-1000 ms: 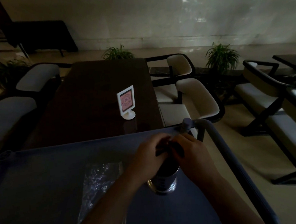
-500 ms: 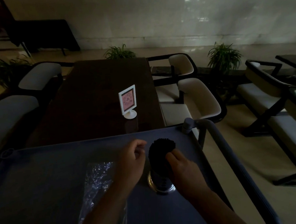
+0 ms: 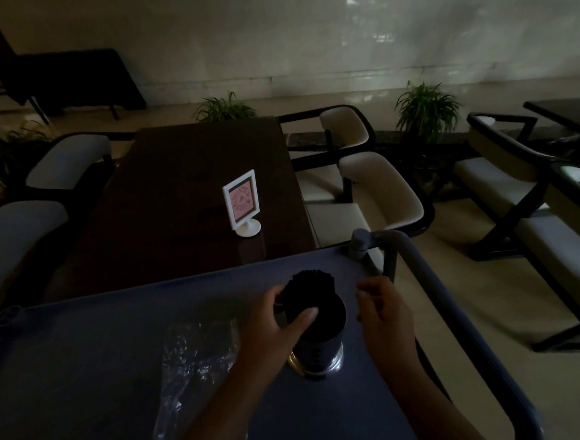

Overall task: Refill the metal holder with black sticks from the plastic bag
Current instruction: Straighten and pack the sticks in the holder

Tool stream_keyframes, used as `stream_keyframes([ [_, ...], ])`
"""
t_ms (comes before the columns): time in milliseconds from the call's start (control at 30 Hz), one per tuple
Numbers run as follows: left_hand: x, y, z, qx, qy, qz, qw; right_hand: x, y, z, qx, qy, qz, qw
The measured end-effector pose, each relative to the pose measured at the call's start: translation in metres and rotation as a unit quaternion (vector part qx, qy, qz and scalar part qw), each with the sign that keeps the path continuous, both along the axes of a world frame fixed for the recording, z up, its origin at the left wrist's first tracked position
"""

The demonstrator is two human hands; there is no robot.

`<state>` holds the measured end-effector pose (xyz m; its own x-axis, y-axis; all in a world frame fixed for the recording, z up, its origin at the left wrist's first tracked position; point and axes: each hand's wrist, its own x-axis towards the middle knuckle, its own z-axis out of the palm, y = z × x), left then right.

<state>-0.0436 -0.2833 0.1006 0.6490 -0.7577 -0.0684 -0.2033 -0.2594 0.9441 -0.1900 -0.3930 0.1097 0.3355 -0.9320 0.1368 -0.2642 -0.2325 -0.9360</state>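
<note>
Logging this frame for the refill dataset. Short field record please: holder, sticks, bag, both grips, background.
surface: grey cart
metal holder: upright on the cart, full of sticks
black sticks: bundle standing above the holder's rim
plastic bag: lies crumpled on the cart, left of the holder
left grip: thumb and fingers curled round the stick bundle
right grip: beside the holder, not touching it, loosely curled, nothing seen in it
beyond: dark table with a white sign stand

A dim restaurant: dining table (image 3: 190, 192), cushioned chairs (image 3: 379, 186), menu stand (image 3: 242, 202), service cart (image 3: 101, 336).
</note>
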Motion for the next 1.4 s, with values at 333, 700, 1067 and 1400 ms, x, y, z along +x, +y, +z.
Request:
stream_keyframes([
  [333,-0.007,-0.004,0.007,0.012,0.014,-0.022,1.0,0.003,0.001,-0.014,0.089,-0.033,0.013,0.995],
  [700,-0.011,-0.012,-0.006,-0.016,-0.022,0.072,0.997,0.005,0.002,-0.023,0.094,-0.015,0.033,0.995],
  [1067,-0.006,-0.024,-0.021,-0.042,-0.019,0.073,0.996,0.006,0.001,-0.03,0.093,-0.002,0.044,0.995],
  [1400,0.001,-0.029,-0.008,-0.074,0.011,0.108,0.991,0.007,-0.003,-0.03,0.078,0.001,0.046,0.996],
])
